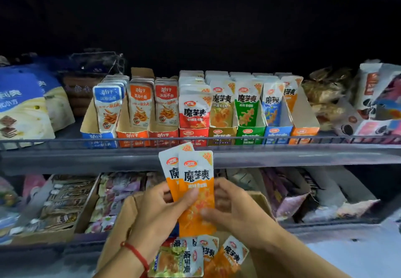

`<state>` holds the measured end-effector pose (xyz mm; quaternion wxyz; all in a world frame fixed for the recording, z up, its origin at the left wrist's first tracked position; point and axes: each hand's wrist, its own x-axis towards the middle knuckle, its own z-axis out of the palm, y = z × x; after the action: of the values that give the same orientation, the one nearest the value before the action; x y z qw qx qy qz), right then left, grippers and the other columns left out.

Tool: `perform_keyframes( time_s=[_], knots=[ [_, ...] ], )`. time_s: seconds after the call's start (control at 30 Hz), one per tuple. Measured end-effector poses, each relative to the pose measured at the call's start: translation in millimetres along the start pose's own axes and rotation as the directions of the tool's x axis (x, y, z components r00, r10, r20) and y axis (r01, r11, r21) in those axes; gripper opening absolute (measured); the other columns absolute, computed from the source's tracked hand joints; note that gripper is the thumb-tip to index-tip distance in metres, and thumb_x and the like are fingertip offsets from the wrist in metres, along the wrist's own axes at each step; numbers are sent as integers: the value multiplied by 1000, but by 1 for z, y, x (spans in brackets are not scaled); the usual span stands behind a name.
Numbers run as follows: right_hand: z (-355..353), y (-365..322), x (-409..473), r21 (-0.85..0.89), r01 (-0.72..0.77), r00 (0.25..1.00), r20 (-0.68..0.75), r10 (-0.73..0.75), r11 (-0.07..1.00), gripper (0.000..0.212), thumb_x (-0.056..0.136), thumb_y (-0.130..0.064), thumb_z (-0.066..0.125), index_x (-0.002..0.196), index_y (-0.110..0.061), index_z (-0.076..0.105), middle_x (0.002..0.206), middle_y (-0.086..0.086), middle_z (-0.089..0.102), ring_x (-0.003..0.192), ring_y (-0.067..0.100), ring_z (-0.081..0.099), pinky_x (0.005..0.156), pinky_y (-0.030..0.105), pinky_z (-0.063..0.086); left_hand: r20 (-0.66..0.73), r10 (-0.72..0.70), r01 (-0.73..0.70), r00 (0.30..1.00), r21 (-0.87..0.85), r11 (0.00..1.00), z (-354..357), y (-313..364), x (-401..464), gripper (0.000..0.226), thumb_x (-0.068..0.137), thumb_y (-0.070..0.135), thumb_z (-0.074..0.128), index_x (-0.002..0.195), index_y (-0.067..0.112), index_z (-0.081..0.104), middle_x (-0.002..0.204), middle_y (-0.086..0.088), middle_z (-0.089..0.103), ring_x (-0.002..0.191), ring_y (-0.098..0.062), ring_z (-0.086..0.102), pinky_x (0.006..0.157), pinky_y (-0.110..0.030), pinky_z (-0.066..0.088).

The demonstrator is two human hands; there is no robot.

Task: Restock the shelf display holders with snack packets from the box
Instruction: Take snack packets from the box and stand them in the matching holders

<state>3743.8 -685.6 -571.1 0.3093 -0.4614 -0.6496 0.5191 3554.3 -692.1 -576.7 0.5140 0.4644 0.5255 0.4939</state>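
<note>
Held pkts point(196, 191) orange/white; wrist string point(136, 253) red; box point(128, 217) brown.

We see both hands, left point(161, 208) and right point(233, 206), holding orange snack packets point(196, 188) upright above the open box point(128, 219), below the shelf holders point(303, 133)

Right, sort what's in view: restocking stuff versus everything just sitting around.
For the job:
- orange packets, held by left hand and right hand
- cardboard box
- orange holder

Just there:
- blue bags
- fish snack holders
- lower-shelf goods
</note>
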Motion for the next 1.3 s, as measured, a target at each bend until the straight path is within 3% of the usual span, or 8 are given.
perform_keyframes(
  time_s=[0.07,0.17,0.37,0.5,0.67,0.8,1.1,1.3],
  knots=[
    [2,2,-2,99,3,994,-113,8,995,25,93,-19,74,116,-17,63,104,2,78,94,18,75,82,36,63,22,-17,17,1000,4,1000,11,-1,-2,28,79,32,77,102,16,79,98,-1,80,94,-19,76,82,-39,62],
    [-5,4,-9,65,33,967,-255,-16,997,14,95,-23,72,106,-16,67,91,-1,78,81,13,75,71,29,61,57,-41,40,998,16,999,26,6,-1,27,82,36,70,97,15,80,97,0,80,93,-17,76,77,-28,61],
    [-37,0,-25,34,121,861,-500,-88,992,10,100,-38,62,101,-29,66,88,-6,75,69,13,71,51,29,54,119,90,-110,989,175,979,63,49,21,39,75,46,81,104,20,76,99,4,80,99,-18,74,89,-42,59],
    [-79,0,-35,-140,118,781,-599,-179,983,15,98,-45,62,99,-30,65,87,-12,74,75,8,70,66,38,58,173,291,-329,941,271,905,95,101,53,25,85,28,79,108,29,69,103,6,77,93,-11,73,78,-33,60],
    [-124,-1,-42,-48,101,598,-795,-99,994,25,90,-53,64,101,-31,64,79,-13,72,65,1,67,53,19,49,373,378,-525,847,483,701,155,159,94,21,88,16,77,107,24,73,90,6,77,58,-1,63,55,-24,50],
    [-139,-1,-42,129,207,400,-916,36,970,12,100,-42,58,106,-33,59,88,-13,68,76,2,67,73,41,60,377,502,-627,779,483,611,208,207,128,16,89,10,76,97,23,72,82,2,76,49,-1,63,48,-19,50],
    [-156,-1,-36,359,234,433,-871,234,903,11,104,-21,54,102,-31,59,93,-1,69,65,7,69,72,46,62,432,506,-629,747,707,325,278,242,219,17,88,11,70,99,25,71,104,-1,75,88,-17,71,77,-32,59],
    [-161,-2,-29,409,258,480,-841,251,875,13,101,-14,56,102,-26,61,88,3,69,58,8,66,69,44,59,398,559,-599,727,765,235,300,238,253,20,90,12,66,108,20,70,111,-3,67,96,-17,64,59,-20,41]
  ],
)
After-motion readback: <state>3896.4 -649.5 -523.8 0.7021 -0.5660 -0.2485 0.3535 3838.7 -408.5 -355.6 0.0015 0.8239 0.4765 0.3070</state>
